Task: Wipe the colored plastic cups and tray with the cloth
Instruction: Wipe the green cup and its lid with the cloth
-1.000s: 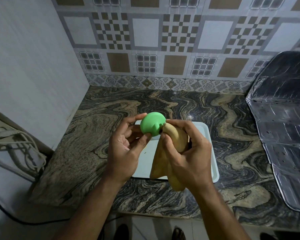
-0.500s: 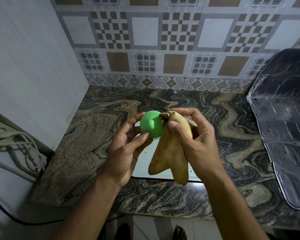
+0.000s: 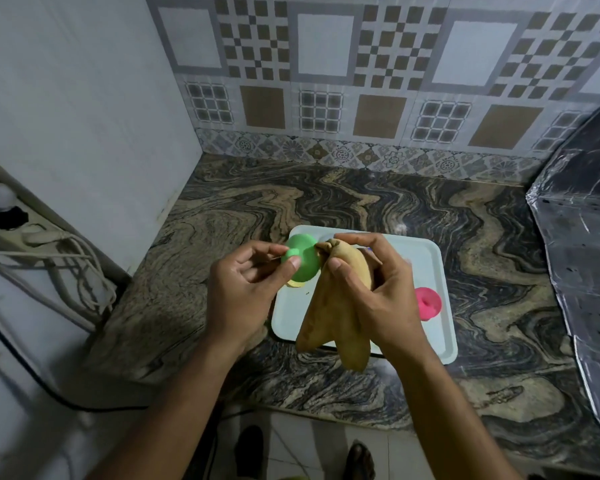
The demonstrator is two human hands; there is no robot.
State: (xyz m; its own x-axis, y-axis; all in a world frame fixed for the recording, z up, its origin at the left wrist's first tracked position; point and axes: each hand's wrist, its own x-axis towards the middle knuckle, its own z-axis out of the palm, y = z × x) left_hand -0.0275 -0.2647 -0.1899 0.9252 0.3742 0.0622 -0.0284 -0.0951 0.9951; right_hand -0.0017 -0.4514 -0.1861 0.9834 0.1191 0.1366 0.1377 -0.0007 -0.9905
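Just right of the frame's centre, a pale tray (image 3: 430, 261) lies flat on the swirled stone counter (image 3: 222, 209), and a pink cup (image 3: 427, 303) stands mouth-down in it near its right rim. A sliver of a yellow cup (image 3: 294, 283) shows at the tray's left side, mostly hidden behind the green cup (image 3: 302, 259), so how it stands cannot be told. The green cup is held above the tray's upper left corner: the left hand (image 3: 246, 292) pinches it, thumb and fingertips curled round its small handle and wall. The right hand (image 3: 371, 292) is curled round a tan cloth (image 3: 329, 317), with the bunched top of the cloth touching the green cup's right side and its loose ends hanging down over the tray's near edge. Both hands and the cloth cover much of the tray's middle. At the right of the frame a crinkled foil sheet (image 3: 582, 258) lies on the counter and runs up the wall; at the left edge pale cables (image 3: 66, 261) hang in loops beside the white wall. Patterned tiles (image 3: 326, 64) fill the top. Compared with half a second ago, the view has tipped so that the pink cup and the tray's right side now show, and the green cup has turned slightly in the left fingers.
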